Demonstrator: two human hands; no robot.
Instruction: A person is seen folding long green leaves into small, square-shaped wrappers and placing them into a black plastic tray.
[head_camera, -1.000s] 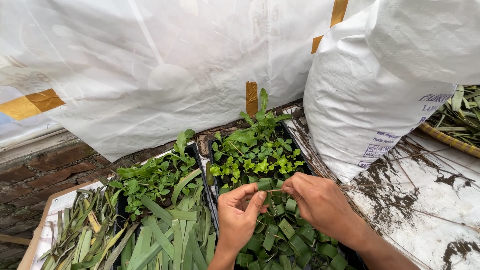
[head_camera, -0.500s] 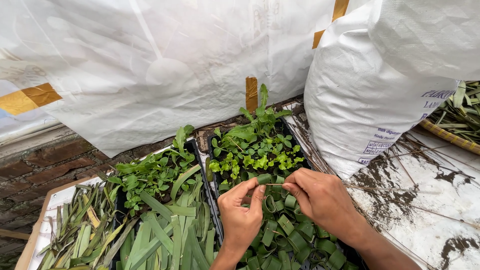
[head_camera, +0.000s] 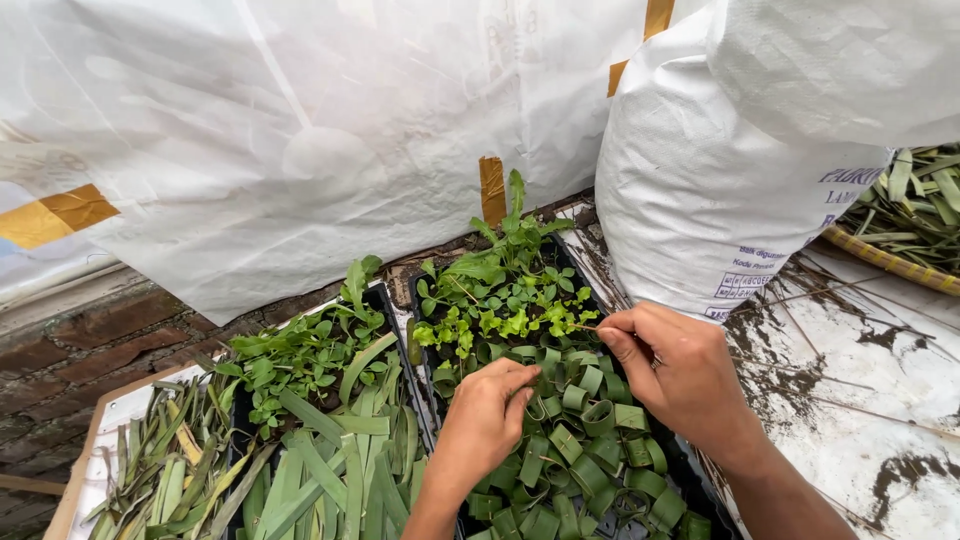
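A black seedling tray (head_camera: 690, 470) holds several rolled green leaf cups (head_camera: 585, 450) at the near end and small green seedlings (head_camera: 500, 300) at the far end. My left hand (head_camera: 487, 412) rests on the leaf cups with its fingers curled, pressing at one near the seedlings. My right hand (head_camera: 675, 372) pinches a thin stick or stem (head_camera: 583, 327) between thumb and forefinger, its tip pointing left among the seedlings. The two hands are a short distance apart over the tray's middle.
A second tray (head_camera: 300, 400) to the left holds seedlings and long leaf strips. Loose leaf strips (head_camera: 150, 480) lie on a board at far left. A large white sack (head_camera: 730, 170) stands at right, white sheeting (head_camera: 300, 130) behind, a basket of leaves (head_camera: 915, 225) at far right.
My left hand has moved down onto the leaf cups and curled its fingers. My right hand keeps its pinch and has shifted slightly right.
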